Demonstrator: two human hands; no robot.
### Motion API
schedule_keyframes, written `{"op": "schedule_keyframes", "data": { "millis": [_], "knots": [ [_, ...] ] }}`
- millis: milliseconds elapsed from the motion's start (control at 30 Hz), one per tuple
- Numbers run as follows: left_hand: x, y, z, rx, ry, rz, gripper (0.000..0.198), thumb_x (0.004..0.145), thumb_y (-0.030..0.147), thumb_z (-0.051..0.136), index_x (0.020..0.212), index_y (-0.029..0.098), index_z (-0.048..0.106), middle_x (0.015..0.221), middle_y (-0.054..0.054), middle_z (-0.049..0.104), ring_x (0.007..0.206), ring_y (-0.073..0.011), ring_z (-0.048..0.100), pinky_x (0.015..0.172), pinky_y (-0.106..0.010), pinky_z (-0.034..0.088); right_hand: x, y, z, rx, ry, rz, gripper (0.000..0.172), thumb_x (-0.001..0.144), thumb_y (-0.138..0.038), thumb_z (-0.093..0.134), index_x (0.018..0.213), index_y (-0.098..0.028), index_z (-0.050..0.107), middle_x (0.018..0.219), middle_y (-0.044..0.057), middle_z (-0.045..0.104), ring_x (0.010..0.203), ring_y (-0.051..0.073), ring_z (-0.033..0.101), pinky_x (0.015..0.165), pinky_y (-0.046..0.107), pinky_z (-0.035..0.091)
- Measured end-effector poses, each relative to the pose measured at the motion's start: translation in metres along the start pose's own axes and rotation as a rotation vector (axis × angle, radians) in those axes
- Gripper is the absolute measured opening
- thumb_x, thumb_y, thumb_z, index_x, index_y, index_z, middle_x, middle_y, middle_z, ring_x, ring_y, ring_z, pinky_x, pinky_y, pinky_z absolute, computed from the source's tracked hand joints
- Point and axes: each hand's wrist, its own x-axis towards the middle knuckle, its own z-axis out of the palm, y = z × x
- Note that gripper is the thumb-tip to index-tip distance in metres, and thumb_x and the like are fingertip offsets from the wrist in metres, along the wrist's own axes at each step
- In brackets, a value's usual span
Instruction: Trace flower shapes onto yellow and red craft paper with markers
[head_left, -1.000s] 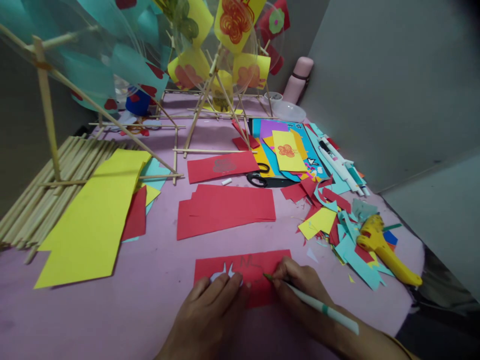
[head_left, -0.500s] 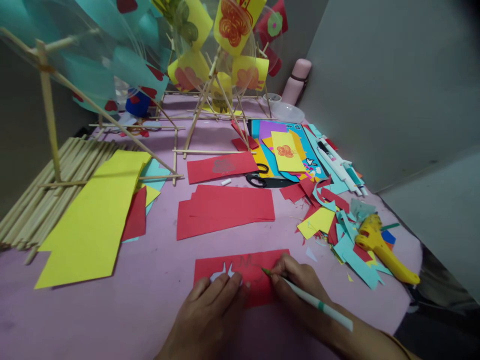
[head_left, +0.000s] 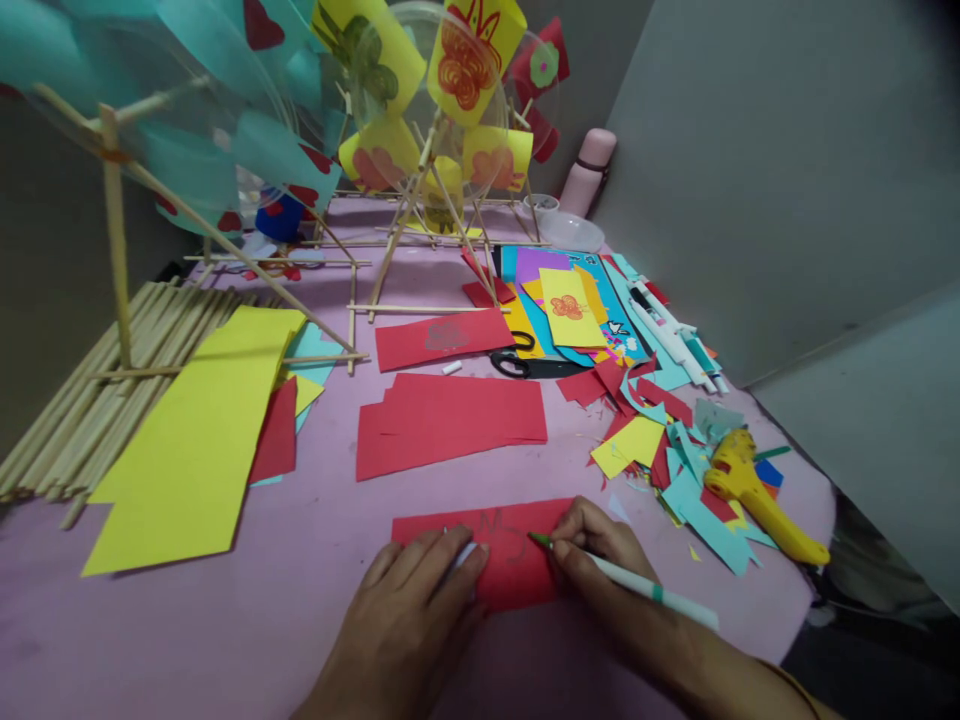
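Observation:
A red paper strip (head_left: 517,590) lies on the table before me, with a dark butterfly-like outline partly drawn on it. My right hand (head_left: 600,555) grips a green-tipped white marker (head_left: 637,582); its tip is at the outline's right side. Over the strip's left part rests my left hand (head_left: 420,590), its fingers bent. A pale paper cutout (head_left: 463,556) shows between its thumb and index finger, mostly hidden by the hand.
Beyond lie red strips (head_left: 465,412), black scissors (head_left: 512,360) and a white chalk-like stub (head_left: 451,368). Yellow sheets (head_left: 187,440) and wooden sticks (head_left: 82,400) are at left. Paper scraps (head_left: 637,445) and a yellow glue gun (head_left: 757,500) sit right. Stick frames (head_left: 397,230) stand behind.
My left fingers have closed over the pale cutout, which now shows less, tilted between thumb and index finger. The marker tip has shifted slightly, and a darker curved line shows on the red strip.

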Motion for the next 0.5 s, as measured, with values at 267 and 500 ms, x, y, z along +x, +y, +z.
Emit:
{"op": "schedule_keyframes", "data": {
  "millis": [267, 500],
  "knots": [
    [0.003, -0.013, -0.017, 0.104, -0.154, -0.045, 0.032, 0.088, 0.024, 0.051, 0.12, 0.023, 0.057, 0.124, -0.01, 0.059, 0.106, -0.0282, 0.056, 0.079, -0.044, 0.047, -0.017, 0.0, 0.005, 0.033, -0.029, 0.108, 0.019, 0.079, -0.035, 0.05, 0.069, -0.021, 0.043, 0.052, -0.008, 0.036, 0.047, 0.009, 0.028, 0.045, 0.021, 0.021],
    [-0.015, -0.027, -0.03, 0.208, -0.082, -0.167, 0.032, 0.092, 0.029, 0.045, 0.12, 0.018, 0.058, 0.123, -0.014, 0.058, 0.106, -0.0305, 0.054, 0.079, -0.046, 0.046, -0.03, 0.007, 0.021, 0.023, 0.074, 0.064, 0.024, 0.077, -0.04, 0.052, 0.065, -0.022, 0.042, 0.05, -0.008, 0.034, 0.048, 0.01, 0.029, 0.046, 0.022, 0.023]
  ]
}}
